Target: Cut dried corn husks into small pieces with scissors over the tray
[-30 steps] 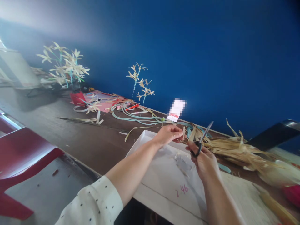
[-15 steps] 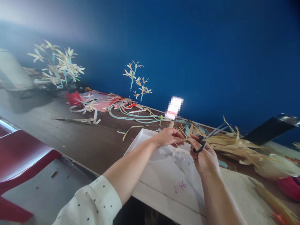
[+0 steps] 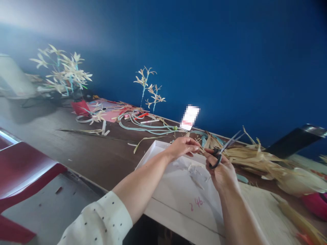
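Observation:
My left hand (image 3: 182,147) is closed in a pinch on a thin strip of dried husk (image 3: 201,149), above a shallow white box (image 3: 176,185). Facing it, my right hand (image 3: 222,172) has its thumb and fingertips at the strip's other end. Black-handled scissors (image 3: 232,142) hang from the right hand's fingers, blades pointing up and away to the right. Small pale scraps (image 3: 196,169) lie in the box under the hands. Fingers partly hide the strip.
Dried husks (image 3: 245,156) lie at the right, near a dark tumbler (image 3: 288,143). Pale blue cord (image 3: 143,129) and husk flowers (image 3: 68,73) stand to the left. A bright, blurred phone-like screen (image 3: 189,117) leans at the wall. A red chair (image 3: 28,170) is lower left.
The scissors have swung slightly, with their blades now a little more upright and further left. Both hands stay close together, the fingers shifting slightly around the strip.

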The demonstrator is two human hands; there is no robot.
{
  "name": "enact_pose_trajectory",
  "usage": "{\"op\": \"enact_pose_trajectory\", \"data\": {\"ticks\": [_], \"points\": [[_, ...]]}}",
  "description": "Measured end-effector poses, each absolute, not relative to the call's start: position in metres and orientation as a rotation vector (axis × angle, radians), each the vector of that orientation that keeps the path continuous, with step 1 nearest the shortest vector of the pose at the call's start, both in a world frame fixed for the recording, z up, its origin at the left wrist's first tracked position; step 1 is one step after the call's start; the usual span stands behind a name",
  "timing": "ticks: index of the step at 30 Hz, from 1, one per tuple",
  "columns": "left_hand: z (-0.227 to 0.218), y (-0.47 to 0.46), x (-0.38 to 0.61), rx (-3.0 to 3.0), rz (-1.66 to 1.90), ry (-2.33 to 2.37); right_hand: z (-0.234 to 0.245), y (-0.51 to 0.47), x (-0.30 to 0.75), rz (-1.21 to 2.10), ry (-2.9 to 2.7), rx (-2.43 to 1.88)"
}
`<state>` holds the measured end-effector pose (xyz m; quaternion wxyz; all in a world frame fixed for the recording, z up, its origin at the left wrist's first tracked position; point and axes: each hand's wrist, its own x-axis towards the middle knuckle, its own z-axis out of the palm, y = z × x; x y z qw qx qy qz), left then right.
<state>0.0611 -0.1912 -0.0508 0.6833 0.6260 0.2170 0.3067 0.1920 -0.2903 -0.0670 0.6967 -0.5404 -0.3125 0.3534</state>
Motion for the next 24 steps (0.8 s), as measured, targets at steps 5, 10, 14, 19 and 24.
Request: {"op": "enact_pose_trajectory", "data": {"ticks": [5, 10, 14, 19, 24], "points": [[-0.0486, -0.1955, 0.0621, 1.283, 0.647, 0.498, -0.0659, -0.2901, 0.1909, 0.778, -0.685, -1.184], [-0.0491, -0.1987, 0.0622, 1.312, 0.628, 0.493, -0.0654, -0.2893, 0.1904, 0.786, -0.658, -1.155], [-0.0503, -0.1990, 0.0632, 1.322, 0.649, 0.499, -0.0670, -0.2888, 0.1902, 0.795, -0.633, -1.179], [-0.0494, -0.2001, 0.0649, 1.322, 0.632, 0.544, -0.0673, -0.2890, 0.1888, 0.797, -0.641, -1.186], [-0.0498, -0.2012, 0.0654, 1.360, 0.657, 0.570, -0.0658, -0.2889, 0.1881, 0.799, -0.648, -1.192]]}}
